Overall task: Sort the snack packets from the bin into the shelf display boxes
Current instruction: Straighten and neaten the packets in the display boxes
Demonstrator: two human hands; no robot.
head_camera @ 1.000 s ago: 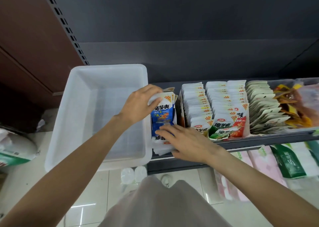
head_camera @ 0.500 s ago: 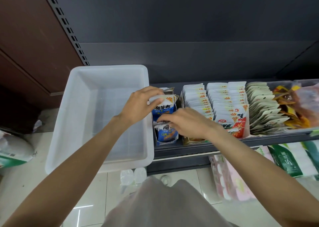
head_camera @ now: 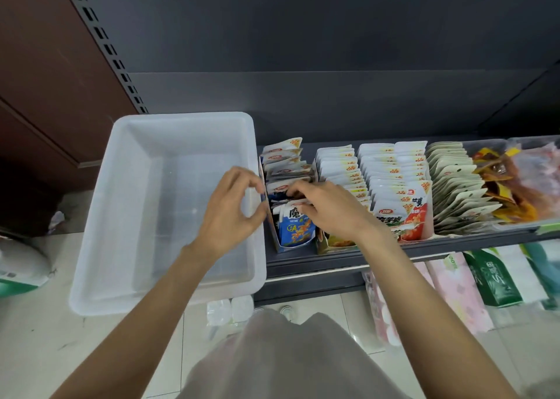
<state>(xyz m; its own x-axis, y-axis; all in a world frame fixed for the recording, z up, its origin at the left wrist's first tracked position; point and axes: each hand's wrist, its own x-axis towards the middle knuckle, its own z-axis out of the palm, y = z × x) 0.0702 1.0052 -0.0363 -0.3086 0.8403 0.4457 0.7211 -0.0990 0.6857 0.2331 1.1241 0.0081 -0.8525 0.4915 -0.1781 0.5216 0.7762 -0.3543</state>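
At the shelf's left end, both my hands have closed in on the blue display box (head_camera: 280,241) since half a second ago. My left hand (head_camera: 231,213) has let go of the packet it gripped then; its thumb and fingers are now curled, pinching the box's left wall. My right hand (head_camera: 328,209) has slid left, fingers bent down among the blue snack packets (head_camera: 295,225), pressing into the row; whether they clamp one packet I cannot tell. More packets now stand upright behind my fingers in that box. The white bin (head_camera: 127,216), just left of the box, shows only bare floor inside. To the right: rows of white-topped packets (head_camera: 391,171) standing in neighbouring boxes, then pale fanned pouches (head_camera: 454,186), then orange wrapped snacks (head_camera: 509,183) in a clear tray.
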